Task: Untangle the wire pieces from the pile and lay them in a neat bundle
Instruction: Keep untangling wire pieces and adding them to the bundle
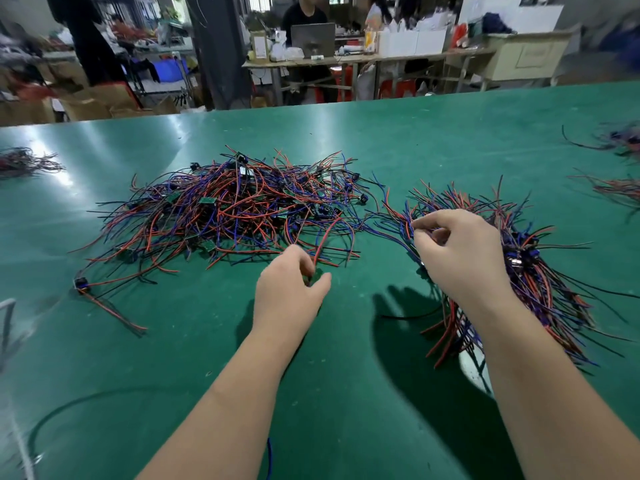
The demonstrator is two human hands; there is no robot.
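A tangled pile of red, blue and black wire pieces (239,209) with small green boards and black connectors spreads over the middle of the green table (346,393). To its right lies a bundle of wires (533,271), roughly aligned. My left hand (289,289) sits at the pile's near edge, fingers pinched on a small green board whose red wire runs up into the pile. My right hand (457,251) rests over the bundle's left end, thumb and forefinger pinching wires there.
One loose wire piece with a black connector (83,285) lies at the left of the pile. Smaller wire heaps sit far left (24,162) and far right (616,188). A dark cable (69,407) curves near the front. People work at benches beyond the table.
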